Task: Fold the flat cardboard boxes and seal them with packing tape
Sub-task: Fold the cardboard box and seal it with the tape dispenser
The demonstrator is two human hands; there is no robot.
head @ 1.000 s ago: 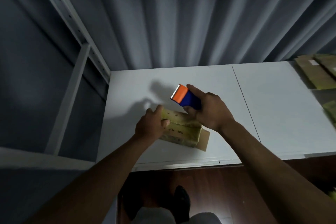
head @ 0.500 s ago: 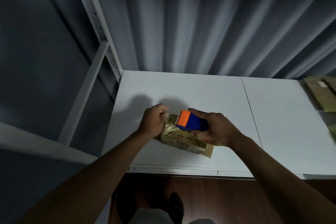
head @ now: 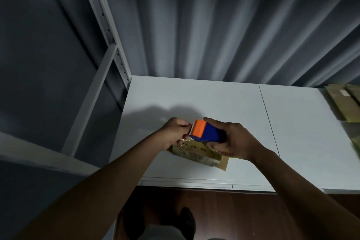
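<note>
A small brown cardboard box [head: 196,154], glossy with tape, lies on the white table [head: 214,103] near its front edge. My right hand [head: 235,140] grips a blue tape dispenser [head: 209,132] with an orange cutter end, held just above the box's left part. My left hand [head: 176,129] is curled at the dispenser's toothed edge, its fingertips pinching there, apparently on the tape end; the tape itself is too faint to make out. Part of the box is hidden under both hands.
Flat brown cardboard sheets [head: 342,101] lie at the table's right edge. A grey metal shelf upright [head: 109,31] stands at the left and a pleated curtain [head: 214,25] hangs behind the table. Below the table edge is a dark wooden floor [head: 243,214] with my shoe [head: 187,220].
My right hand lowered the dispenser toward the box. My left hand left the box's left end and rose to the dispenser's cutter edge. The camera tilted, shifting the table lower in view.
</note>
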